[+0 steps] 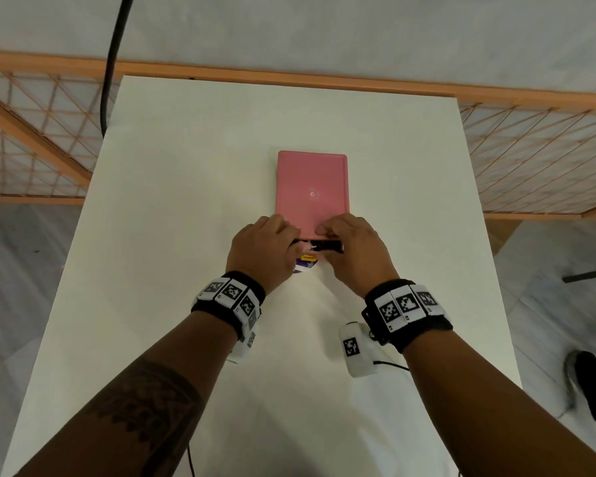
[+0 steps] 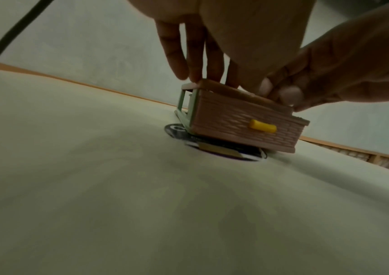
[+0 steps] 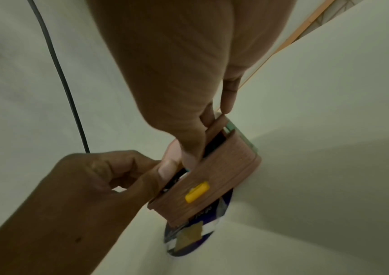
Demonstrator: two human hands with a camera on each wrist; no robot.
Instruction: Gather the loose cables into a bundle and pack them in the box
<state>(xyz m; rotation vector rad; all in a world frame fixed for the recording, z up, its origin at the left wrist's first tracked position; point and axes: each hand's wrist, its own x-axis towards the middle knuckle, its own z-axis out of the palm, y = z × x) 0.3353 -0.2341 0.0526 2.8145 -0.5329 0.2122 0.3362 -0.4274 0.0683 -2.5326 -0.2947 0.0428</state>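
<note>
The left hand (image 1: 260, 251) is parked at the near left corner of the pink box (image 1: 312, 187), fingers bent down onto the lid edge with the thumb tucked by the dark gap under it; what's actually being pinched can't be made out. The box is sat mid-table (image 1: 186, 201), partly over a purple sticker (image 2: 221, 150), yellow latch (image 2: 262, 127) facing the person. Something black, cables probably, is glimpsed in the gap (image 1: 326, 245). The right hand (image 1: 353, 251) is clamped on the near right lid edge, fingers curled over it.
</note>
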